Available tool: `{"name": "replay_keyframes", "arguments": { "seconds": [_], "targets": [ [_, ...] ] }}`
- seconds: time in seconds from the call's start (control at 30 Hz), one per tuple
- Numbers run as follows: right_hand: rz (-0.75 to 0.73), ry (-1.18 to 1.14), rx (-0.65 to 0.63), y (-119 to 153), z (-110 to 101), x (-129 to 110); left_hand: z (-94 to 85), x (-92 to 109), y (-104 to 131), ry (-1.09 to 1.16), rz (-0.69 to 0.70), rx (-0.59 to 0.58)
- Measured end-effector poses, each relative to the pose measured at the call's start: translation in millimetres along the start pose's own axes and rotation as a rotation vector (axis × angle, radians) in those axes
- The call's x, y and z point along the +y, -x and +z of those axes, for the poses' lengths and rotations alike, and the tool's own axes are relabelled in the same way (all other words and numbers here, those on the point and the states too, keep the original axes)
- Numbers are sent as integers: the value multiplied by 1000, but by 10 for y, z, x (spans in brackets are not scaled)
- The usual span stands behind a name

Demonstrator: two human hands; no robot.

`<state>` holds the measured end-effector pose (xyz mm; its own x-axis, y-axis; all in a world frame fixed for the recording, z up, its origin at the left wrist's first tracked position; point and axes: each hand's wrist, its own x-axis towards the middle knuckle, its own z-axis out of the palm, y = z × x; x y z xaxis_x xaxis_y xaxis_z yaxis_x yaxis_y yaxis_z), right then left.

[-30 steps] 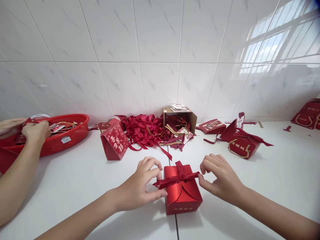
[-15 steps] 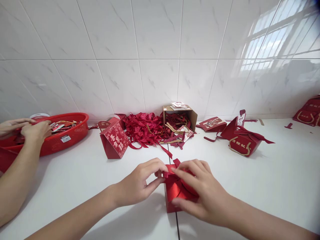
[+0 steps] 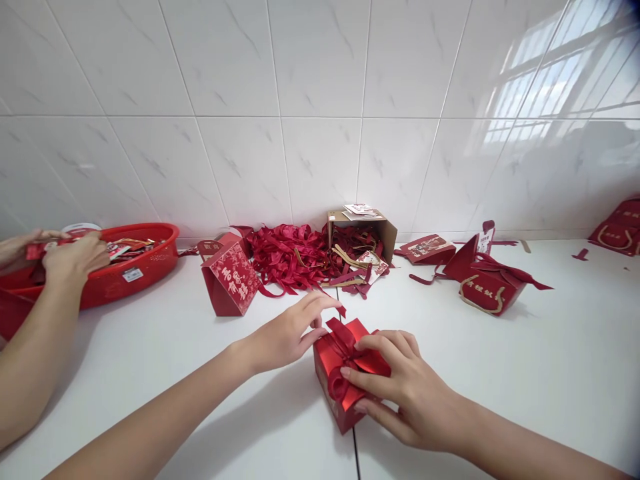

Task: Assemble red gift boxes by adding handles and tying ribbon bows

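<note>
A red gift box (image 3: 327, 363) stands turned at an angle on the white table, a dark red ribbon bow (image 3: 346, 353) tied across its top. My right hand (image 3: 403, 390) grips the box from the right, its fingers over the ribbon and lid and its thumb low on the near side. At the back left corner is my left hand (image 3: 293, 333), fingers apart and thumb close to the box edge. Nothing shows held in it. A loose ribbon end lies just past its fingertips.
Behind lie a heap of red ribbons (image 3: 293, 257) and an open cardboard box (image 3: 387, 237) of ribbon strips. Red folded boxes (image 3: 230, 277) and a handled box (image 3: 493, 290) stand around. At left, another person's hands (image 3: 75, 260) work over a red plastic basket (image 3: 150, 263).
The gift box has turned, and its bow now shows more fully. My left hand has moved off the ribbon, up and away; my right hand stays on the box.
</note>
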<state>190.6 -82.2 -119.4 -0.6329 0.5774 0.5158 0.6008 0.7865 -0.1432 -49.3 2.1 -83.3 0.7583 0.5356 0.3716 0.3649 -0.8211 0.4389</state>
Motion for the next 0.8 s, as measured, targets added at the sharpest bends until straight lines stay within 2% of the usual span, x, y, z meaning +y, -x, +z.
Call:
{"name": "replay_keyframes", "arguments": {
  "seconds": [0.17,0.3,0.37,0.47,0.53,0.6,0.7,0.8],
  "targets": [
    [-26,34,32,23,-25,47,-95,1,42,37,-228,19],
    [-72,14,39,101,-172,324,-114,-16,104,130,-366,60],
    [0,-107,72,164,-256,501,-99,-22,112,173,-407,63],
    [214,-283,127,233,-340,650,-40,-7,80,247,-480,61],
    [317,-335,93,227,-353,623,31,18,37,306,-519,19],
    [337,-360,28,175,-329,521,119,49,-9,359,-539,-27],
    [232,-343,-33,58,-248,342,230,82,-53,524,-548,-47],
    [96,-233,-37,-30,-161,240,255,79,-53,718,-559,-64]
  ]
}}
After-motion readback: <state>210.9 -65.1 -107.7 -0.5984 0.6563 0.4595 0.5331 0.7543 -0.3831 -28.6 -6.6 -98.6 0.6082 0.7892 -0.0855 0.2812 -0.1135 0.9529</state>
